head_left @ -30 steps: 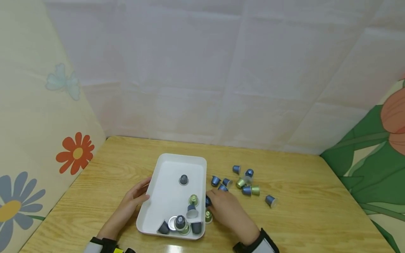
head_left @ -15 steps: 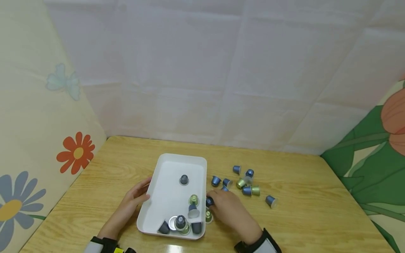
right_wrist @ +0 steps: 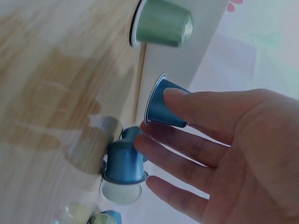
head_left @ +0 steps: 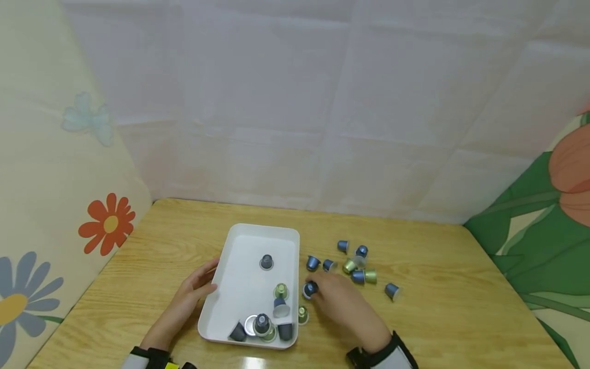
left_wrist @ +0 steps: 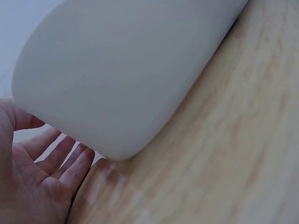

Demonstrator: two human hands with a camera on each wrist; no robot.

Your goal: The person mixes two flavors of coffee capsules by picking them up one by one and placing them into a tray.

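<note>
My right hand (head_left: 341,302) pinches a blue coffee capsule (head_left: 311,288) just off the tray's right side. In the right wrist view the thumb lies on the blue capsule's side, its rim facing the table, and the other fingers are spread. A green capsule (right_wrist: 163,22) stands near it. My left hand (head_left: 191,289) rests with relaxed fingers and thumb against the left side of a white tray (head_left: 244,238). The left wrist view shows the tray's outer wall (left_wrist: 117,79) with the fingers partly behind its edge. Inside the tray are several dark, blue and green capsules.
Loose blue and green capsules lie on the wooden table (head_left: 438,307) right of the tray, among them a blue one (head_left: 392,291) farthest right. White cloth (head_left: 295,113) hangs behind the table; flower-printed panels stand left and right.
The right hand has moved slightly right, away from the tray, and the blue capsule in its fingers has come further into view. The left hand and tray stay in place.
</note>
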